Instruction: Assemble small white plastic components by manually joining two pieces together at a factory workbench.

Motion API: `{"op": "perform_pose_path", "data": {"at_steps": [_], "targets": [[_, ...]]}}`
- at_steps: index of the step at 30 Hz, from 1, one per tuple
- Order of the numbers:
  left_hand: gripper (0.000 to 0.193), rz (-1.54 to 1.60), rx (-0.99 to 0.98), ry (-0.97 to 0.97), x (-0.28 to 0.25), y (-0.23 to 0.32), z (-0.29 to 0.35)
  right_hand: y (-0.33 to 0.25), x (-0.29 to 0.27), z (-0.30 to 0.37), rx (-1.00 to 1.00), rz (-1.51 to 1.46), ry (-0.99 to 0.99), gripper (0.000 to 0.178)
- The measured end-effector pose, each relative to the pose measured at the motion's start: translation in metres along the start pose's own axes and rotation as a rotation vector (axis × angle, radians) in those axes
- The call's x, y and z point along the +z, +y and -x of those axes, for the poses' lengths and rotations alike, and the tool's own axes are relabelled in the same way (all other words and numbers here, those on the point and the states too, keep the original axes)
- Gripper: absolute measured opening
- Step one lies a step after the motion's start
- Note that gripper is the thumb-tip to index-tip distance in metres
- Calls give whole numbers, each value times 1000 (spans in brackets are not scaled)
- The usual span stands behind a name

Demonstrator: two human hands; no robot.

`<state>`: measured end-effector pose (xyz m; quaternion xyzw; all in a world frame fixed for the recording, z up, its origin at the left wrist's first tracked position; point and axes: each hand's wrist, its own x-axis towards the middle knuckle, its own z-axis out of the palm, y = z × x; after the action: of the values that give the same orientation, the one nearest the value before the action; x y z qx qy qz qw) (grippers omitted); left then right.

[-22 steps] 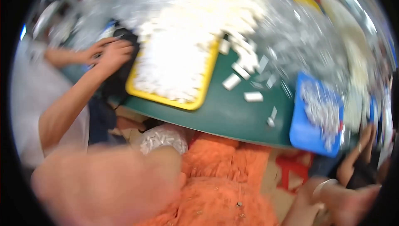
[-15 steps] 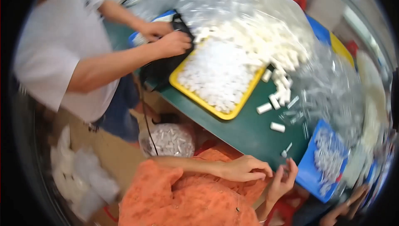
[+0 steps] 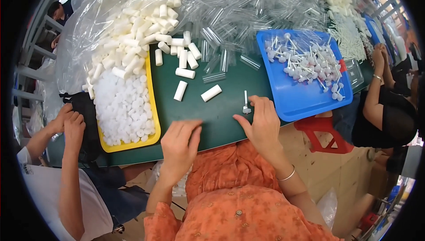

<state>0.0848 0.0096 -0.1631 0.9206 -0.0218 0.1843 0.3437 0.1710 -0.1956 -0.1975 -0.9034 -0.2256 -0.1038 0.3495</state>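
Note:
My left hand (image 3: 180, 145) hovers at the table's near edge, fingers loosely stretched, with nothing seen in it. To its right, my right hand (image 3: 264, 126) is open, thumb and forefinger apart. Just beyond that thumb stands a small white stick with a grey-white round base (image 3: 246, 103); a gap shows between the two. Farther in, short white foam-like cylinders (image 3: 211, 93) lie loose on the green table (image 3: 190, 108). A clear plastic tube (image 3: 214, 77) rests behind them.
A yellow tray (image 3: 152, 126) of small white caps stands left, a blue tray (image 3: 301, 106) of stick pieces right. Heaps of white cylinders (image 3: 128, 41) and clear tubes (image 3: 239, 10) fill the back. Co-workers sit or stand at both sides; a red stool (image 3: 323, 134) is right.
The view has swung to the right, so the blue tray now shows fully. My hands have moved apart from each other, and the right one has opened wider.

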Motion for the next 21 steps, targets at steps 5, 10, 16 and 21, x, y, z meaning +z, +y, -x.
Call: {"op": "perform_pose_path", "data": {"at_steps": [5,10,16,21], "targets": [[34,-280,75,151,30,-4,-31,11,12,8,-50,-42,90,27],[36,-391,34,29,43,-19,-41,8,2,22,165,-668,71,16],[24,284,-250,-184,25,-2,-20,4,-20,13,499,-1341,-98,18],[24,568,-355,-252,27,8,-6,0,-14,9,582,-1456,-224,23]]}}
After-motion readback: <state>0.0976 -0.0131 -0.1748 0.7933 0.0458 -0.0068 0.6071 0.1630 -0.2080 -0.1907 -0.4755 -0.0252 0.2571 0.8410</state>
